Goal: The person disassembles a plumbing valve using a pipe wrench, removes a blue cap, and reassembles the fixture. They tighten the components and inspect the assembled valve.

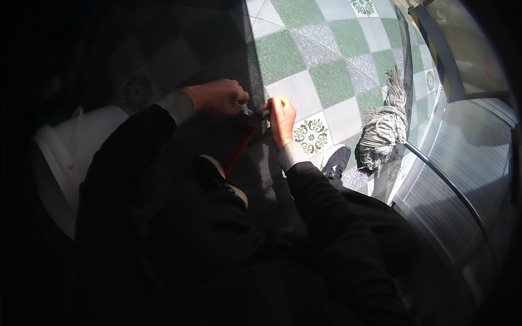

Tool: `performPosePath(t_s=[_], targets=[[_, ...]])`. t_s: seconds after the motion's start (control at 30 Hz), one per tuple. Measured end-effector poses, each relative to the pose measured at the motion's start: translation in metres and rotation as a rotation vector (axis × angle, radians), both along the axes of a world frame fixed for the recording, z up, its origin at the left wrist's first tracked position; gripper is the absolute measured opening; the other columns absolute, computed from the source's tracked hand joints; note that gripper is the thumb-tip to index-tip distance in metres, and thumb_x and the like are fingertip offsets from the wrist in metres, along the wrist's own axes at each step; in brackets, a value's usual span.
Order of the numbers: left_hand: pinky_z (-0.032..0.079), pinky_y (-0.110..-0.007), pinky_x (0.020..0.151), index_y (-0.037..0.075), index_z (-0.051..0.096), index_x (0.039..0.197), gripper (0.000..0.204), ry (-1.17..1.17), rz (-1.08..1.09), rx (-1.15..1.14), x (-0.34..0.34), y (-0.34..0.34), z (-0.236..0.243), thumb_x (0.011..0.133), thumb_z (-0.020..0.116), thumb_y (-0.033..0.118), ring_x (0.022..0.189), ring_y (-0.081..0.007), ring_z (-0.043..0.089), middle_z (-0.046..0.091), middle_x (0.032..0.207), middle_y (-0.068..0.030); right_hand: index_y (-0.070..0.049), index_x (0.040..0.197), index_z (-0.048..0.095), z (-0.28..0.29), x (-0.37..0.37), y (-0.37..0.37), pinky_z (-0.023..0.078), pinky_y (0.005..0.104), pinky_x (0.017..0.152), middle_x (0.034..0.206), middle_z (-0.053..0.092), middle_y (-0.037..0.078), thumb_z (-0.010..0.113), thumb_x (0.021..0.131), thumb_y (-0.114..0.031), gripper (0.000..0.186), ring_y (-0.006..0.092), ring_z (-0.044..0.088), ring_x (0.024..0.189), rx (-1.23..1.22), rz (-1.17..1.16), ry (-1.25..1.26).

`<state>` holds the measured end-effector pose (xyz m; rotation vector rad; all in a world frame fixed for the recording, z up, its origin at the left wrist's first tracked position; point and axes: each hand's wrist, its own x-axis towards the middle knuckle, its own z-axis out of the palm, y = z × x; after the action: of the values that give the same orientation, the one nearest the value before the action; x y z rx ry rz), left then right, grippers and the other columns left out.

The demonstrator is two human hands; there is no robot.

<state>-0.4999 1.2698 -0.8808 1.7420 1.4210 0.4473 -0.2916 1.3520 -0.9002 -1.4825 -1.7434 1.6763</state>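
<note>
My left hand (217, 96) is in the shade, its fingers curled together at a small pale piece. Just to its right, my right hand (283, 120) is in sunlight, with its fingers closed in a pinch. Small pale and dark parts show in the gap between the hands, too dim to name. Below that gap a red stick-like handle (239, 152) slants down toward my left shoe (220, 182). Whether it joins the parts between my hands, I cannot tell. My fingers hide most of what they hold.
A white lidded bucket (54, 157) with a raised handle stands at the left. On the right, a grey string mop (383, 136) lies on the green and white tiles (331, 76), its dark pole (446, 179) crossing a ribbed translucent panel (435, 217). Deep shadow covers the left side.
</note>
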Motion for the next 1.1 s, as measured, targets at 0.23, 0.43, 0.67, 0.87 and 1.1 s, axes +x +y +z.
performPosePath(t_s=[0.23,0.43,0.67,0.87,1.1], targets=[[0.050,-0.038,0.070,0.001,0.068,0.084,0.025,-0.129,-0.014,-0.363,-0.008,0.017,-0.009,0.080,0.074,0.025,0.081,-0.0292,0.064,0.061,0.083,-0.0137,-0.001,0.074,0.066,-0.010,-0.001,0.002,0.042,0.0280,0.057,0.068,0.064,0.006,0.058,0.087,-0.026,0.029,0.0113,0.053,0.058,-0.059,-0.034,0.023],[0.050,-0.036,0.070,0.001,0.070,0.084,0.027,-0.184,-0.083,-0.427,-0.015,0.023,-0.024,0.083,0.074,0.028,0.080,-0.0248,0.063,0.061,0.086,-0.0113,0.000,0.072,0.066,-0.005,-0.003,0.003,0.045,0.0297,0.062,0.069,0.066,0.007,0.059,0.087,-0.028,0.032,0.0140,0.058,0.064,-0.048,-0.025,-0.081],[0.050,-0.035,0.076,0.001,0.072,0.093,0.042,-0.219,-0.070,-0.468,-0.021,0.020,-0.021,0.084,0.074,0.042,0.088,-0.0215,0.063,0.061,0.099,-0.0098,-0.003,0.070,0.069,-0.010,-0.011,0.005,0.049,0.0381,0.067,0.066,0.068,0.011,0.052,0.087,-0.035,0.040,0.0256,0.065,0.066,-0.136,-0.085,-0.199],[0.048,-0.032,0.081,0.002,0.073,0.091,0.029,-0.326,0.034,-0.521,-0.027,0.022,-0.012,0.087,0.075,0.031,0.092,-0.0187,0.061,0.060,0.099,-0.0060,0.001,0.065,0.068,-0.019,-0.018,0.010,0.048,0.0367,0.061,0.060,0.065,0.011,0.050,0.087,-0.033,0.044,0.0228,0.062,0.058,-0.184,-0.087,-0.164],[0.048,-0.033,0.081,0.002,0.071,0.091,0.027,-0.357,0.120,-0.435,-0.015,0.003,-0.017,0.087,0.076,0.028,0.093,-0.0195,0.060,0.061,0.098,-0.0070,0.000,0.069,0.066,-0.013,-0.016,0.021,0.046,0.0329,0.060,0.065,0.067,0.009,0.052,0.089,-0.032,0.040,0.0157,0.058,0.059,-0.120,0.087,-0.222]])
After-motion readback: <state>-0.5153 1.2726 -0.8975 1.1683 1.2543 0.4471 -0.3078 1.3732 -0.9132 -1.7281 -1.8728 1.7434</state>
